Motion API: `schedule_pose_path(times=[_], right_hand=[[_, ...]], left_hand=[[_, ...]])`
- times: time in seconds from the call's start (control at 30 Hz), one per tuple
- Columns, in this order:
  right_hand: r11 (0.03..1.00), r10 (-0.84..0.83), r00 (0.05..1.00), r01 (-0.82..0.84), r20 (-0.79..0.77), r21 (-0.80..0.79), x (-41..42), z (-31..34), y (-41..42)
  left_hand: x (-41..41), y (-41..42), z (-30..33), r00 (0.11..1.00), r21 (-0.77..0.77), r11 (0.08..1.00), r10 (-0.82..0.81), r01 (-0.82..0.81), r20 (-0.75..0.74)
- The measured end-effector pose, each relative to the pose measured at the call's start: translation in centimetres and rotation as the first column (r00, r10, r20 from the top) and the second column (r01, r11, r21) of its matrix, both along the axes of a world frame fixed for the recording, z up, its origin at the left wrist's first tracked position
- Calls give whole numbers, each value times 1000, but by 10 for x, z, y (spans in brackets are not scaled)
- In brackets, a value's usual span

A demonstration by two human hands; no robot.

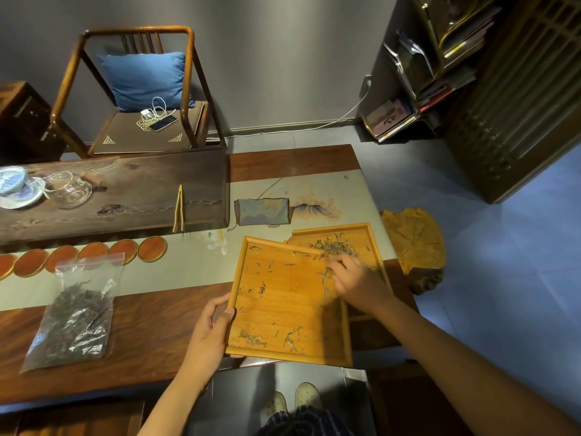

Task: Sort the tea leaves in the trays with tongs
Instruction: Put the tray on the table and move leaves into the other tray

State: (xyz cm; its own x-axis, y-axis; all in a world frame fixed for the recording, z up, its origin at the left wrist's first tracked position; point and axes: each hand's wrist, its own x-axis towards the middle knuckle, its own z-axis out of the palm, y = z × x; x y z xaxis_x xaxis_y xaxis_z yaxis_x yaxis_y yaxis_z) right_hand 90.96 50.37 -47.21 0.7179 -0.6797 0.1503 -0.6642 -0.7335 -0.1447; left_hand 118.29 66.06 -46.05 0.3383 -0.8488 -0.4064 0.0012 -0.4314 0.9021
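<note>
At the far left of the tabletop [141, 338] we see blue-and-white porcelain cups [15, 187] and a glass pitcher [70, 190] on a dark wooden tea board [132, 184]. Below them a row of round reddish coasters [94, 254] runs along a pale table runner [188, 265], and nearer to us lies a clear plastic bag [75, 313] holding dark tea. The tongs [179, 209] lie closed-tipped on the tea board, well apart from both hands. Behind the board stands a wooden chair [138, 89] with a blue cushion [144, 78], a phone and a white charger on its seat.

Moving right, our left hand [209, 332] grips the left rim of the near tray [283, 309], thumb over the edge and fingers curled below. This tray is tilted, its far right corner overlapping the far tray [367, 237]. Scattered tea leaves [261, 287] dot its floor, with small clumps near the front rim. Our right hand [355, 284] reaches over the near tray's right side, fingers bent and pinching a few pale strands; the motion blur makes the exact grip hard to read. Just beyond the fingers a pile of pale leaves [336, 248] sits in the far tray. Between the board and the trays lies a folded cloth [262, 210]. Furthest right, a leaf-shaped wooden stand [415, 240] sits beside the tabletop, and a shelf of books [434, 67] stands against the wall.
</note>
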Motion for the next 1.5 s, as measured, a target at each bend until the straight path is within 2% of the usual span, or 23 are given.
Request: schedule_pose_path(times=[0.13, 0.2, 0.27, 0.33, 0.47, 0.73, 1.0, 1.1, 1.23, 1.4, 1.5], right_hand=[[973, -193, 971, 171, 143, 157, -2, -6, -13], [924, -324, 933, 275, 159, 266, -3, -9, -18], [897, -378, 910, 315, 169, 308, -4, -8, -19], [915, -327, 932, 270, 158, 299, -4, -4, -16], [921, -187, 982, 188, -35, 341, -5, -3, -5], [905, -279, 949, 208, 148, 372, 5, -9, -14], [850, -465, 880, 411, 102, 328, -1, -6, -29], [847, -492, 868, 456, 75, 274, -3, 0, -30], [891, -446, 885, 424, 136, 160, 5, 15, -31], [830, -506, 852, 436, 138, 348, 48, 45, -83], [856, -419, 898, 340, 137, 389, 87, 51, -120]], left_hand=[[1, 4, 0, 1000, 4, 1000, -6, 6, 12], [1, 5, -1, 1000, 2, 1000, -7, 7, 17], [1, 5, -2, 1000, 2, 1000, -3, 3, 13], [2, 5, -2, 1000, 2, 1000, 7, -7, 2], [3, 4, -3, 1000, 3, 1000, 5, -5, -8], [3, 4, 2, 999, 15, 1000, -14, 15, -40], [9, 1, 2, 1000, 0, 1000, 5, -5, 13], [12, -3, 2, 1000, -10, 1000, 11, -11, 13], [13, -9, 3, 1000, -32, 999, 28, -27, 12], [15, -24, 5, 1000, -38, 999, 26, -26, 3], [15, -31, 4, 999, -32, 999, 32, -33, -43]])
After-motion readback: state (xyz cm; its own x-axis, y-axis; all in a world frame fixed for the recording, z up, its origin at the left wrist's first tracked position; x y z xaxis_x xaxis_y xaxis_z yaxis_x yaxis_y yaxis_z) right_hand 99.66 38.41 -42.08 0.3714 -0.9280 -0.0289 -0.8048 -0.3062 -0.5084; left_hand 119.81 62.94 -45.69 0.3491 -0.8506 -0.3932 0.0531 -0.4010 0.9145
